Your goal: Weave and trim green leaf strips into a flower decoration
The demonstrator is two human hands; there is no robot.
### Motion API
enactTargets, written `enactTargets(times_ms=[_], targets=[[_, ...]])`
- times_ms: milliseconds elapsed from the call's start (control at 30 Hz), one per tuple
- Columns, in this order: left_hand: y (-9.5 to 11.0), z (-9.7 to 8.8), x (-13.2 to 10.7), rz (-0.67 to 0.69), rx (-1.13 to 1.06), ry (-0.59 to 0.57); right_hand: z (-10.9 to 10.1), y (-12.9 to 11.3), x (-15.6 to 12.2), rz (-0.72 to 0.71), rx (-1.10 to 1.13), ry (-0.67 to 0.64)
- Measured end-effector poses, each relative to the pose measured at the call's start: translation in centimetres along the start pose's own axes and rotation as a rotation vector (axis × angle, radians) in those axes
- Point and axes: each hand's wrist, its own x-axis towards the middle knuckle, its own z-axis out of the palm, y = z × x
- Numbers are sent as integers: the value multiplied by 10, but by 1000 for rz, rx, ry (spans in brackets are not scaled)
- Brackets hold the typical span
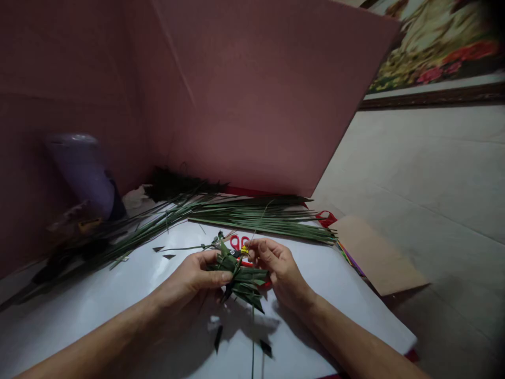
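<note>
A folded green leaf piece (246, 281), woven from long flat strips with pointed ends fanning to the right, is held above the white tabletop (158, 337). My left hand (203, 271) grips its left side, thumb on top. At its upper right, my right hand (276, 263) is closed in a pinch, with a thin pale strand (258, 223) rising from the fingertips. Another thin strand (253, 342) hangs down below the leaf piece. Just behind the hands lie scissors with red handles (235, 242), partly hidden. A yellow item near my right fingertips cannot be made out.
Long green leaf strips (244, 216) spread across the back and left of the table. Leaf scraps (266, 348) lie in front. A purple container (84, 173) stands back left. A pink panel (256, 105) rises behind, and a brown board (374, 258) is at the right.
</note>
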Motion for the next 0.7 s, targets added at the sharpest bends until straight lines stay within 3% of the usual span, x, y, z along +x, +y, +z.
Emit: enactTargets(times_ms=[200,467,700], targets=[[-7,2,0,-17,67,-15,7,-6,-4,79,211,-55],[-2,10,-3,-45,27,-14,4,-8,-3,121,313,-122],[-11,1,2,-9,66,-79,4,-3,-3,83,225,-147]])
